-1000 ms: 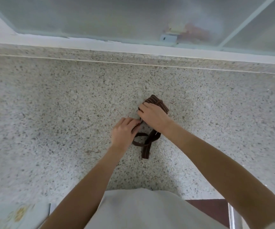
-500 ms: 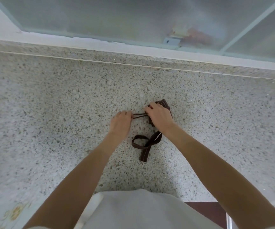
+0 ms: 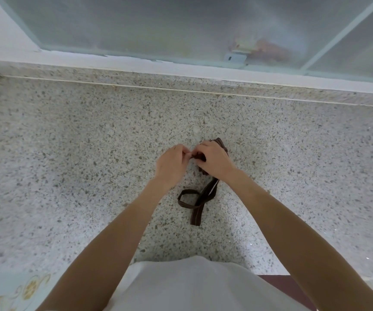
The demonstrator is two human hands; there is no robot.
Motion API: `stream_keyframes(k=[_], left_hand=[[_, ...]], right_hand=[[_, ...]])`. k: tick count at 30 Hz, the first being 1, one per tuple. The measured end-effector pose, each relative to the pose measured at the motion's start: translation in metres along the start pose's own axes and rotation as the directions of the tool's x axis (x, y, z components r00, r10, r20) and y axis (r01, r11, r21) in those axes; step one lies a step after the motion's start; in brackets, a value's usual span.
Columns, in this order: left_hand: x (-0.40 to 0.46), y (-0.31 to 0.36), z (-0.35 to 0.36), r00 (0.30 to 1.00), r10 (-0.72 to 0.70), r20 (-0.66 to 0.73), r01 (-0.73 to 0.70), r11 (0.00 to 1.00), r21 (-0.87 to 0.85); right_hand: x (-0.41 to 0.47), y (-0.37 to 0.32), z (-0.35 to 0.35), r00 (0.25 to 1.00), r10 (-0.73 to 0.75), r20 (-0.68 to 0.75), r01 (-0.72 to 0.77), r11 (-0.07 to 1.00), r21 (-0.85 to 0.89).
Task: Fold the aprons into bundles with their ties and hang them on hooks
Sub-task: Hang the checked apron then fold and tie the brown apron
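The speckled stone table runs across the view, with a raised ledge and a frosted glass pane along its far edge.

Left of middle, the left hand hovers over the table with its fingers curled, pinching a bit of dark tie at the near-left corner of the bundle. How much cloth it has hold of cannot be made out.

Just beside it, touching fingertip to fingertip, the right hand lies over the folded brown striped apron bundle, fingers curled round it and covering most of it; only its far corner and a near edge show. The bundle sits on the table at mid-view, its long axis running from near-left to far-right as far as can be told.

From under the right wrist a brown tie trails toward the person, lying on the table, looped to the left and crossing itself, its free end pointing toward the person's white garment.
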State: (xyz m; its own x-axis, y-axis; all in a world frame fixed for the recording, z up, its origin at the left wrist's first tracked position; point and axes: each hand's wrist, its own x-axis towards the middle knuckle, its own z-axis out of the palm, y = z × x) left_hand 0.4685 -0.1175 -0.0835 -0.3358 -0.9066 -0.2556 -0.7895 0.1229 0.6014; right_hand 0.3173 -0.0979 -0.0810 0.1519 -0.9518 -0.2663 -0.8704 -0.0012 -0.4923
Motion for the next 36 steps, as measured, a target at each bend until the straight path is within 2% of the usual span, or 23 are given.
stream_keyframes(k=[3, 7, 13, 17, 19, 22, 24, 26, 28, 32, 34, 36], left_hand=[[-0.002, -0.003, -0.002, 0.997, -0.034, 0.065, 0.046, 0.980, -0.196], [-0.006, -0.006, -0.006, 0.993, -0.070, 0.090, 0.096, 0.936, -0.338], [-0.011, -0.004, -0.007, 0.997, 0.077, -0.024, -0.080, 0.978, -0.192], [-0.013, -0.005, -0.011, 0.997, 0.070, -0.039, -0.078, 0.964, -0.253], [-0.014, -0.004, -0.015, 0.998, 0.036, -0.058, -0.053, 0.943, -0.329], [-0.011, -0.009, -0.016, 0.989, -0.112, -0.099, 0.052, 0.880, -0.473], [-0.010, -0.016, -0.013, 0.992, -0.125, -0.024, 0.099, 0.876, -0.472], [-0.012, -0.019, -0.008, 0.993, -0.070, 0.092, 0.106, 0.869, -0.483], [-0.012, -0.017, -0.004, 0.992, -0.045, 0.121, 0.101, 0.855, -0.508], [-0.006, -0.017, 0.002, 0.997, -0.043, 0.065, 0.066, 0.908, -0.415], [-0.005, -0.019, 0.005, 0.997, -0.043, 0.060, 0.063, 0.926, -0.373], [-0.007, -0.019, 0.007, 0.998, -0.060, 0.034, 0.069, 0.935, -0.349]], right_hand=[[0.001, 0.000, 0.000, 1.000, 0.025, -0.018, -0.025, 1.000, 0.000], [0.001, -0.003, 0.002, 1.000, -0.009, 0.015, 0.009, 1.000, 0.000], [0.001, -0.013, -0.001, 0.996, -0.069, 0.047, 0.069, 0.998, 0.011], [-0.002, -0.012, 0.001, 0.995, -0.099, 0.006, 0.099, 0.995, 0.029], [-0.002, -0.010, 0.005, 0.996, -0.092, -0.002, 0.092, 0.994, 0.055], [-0.001, -0.008, 0.004, 0.998, -0.065, -0.014, 0.066, 0.975, 0.211], [0.000, -0.007, -0.003, 0.999, -0.052, 0.014, 0.045, 0.949, 0.313], [0.000, -0.007, -0.010, 0.996, -0.054, 0.065, 0.027, 0.932, 0.361], [0.000, -0.008, -0.015, 0.995, -0.059, 0.078, 0.026, 0.928, 0.372], [0.003, -0.014, -0.011, 0.998, -0.066, -0.004, 0.065, 0.966, 0.251], [0.004, -0.017, -0.003, 0.993, -0.068, -0.096, 0.080, 0.988, 0.131], [0.001, -0.020, 0.007, 0.969, -0.143, -0.200, 0.137, 0.990, -0.045]])
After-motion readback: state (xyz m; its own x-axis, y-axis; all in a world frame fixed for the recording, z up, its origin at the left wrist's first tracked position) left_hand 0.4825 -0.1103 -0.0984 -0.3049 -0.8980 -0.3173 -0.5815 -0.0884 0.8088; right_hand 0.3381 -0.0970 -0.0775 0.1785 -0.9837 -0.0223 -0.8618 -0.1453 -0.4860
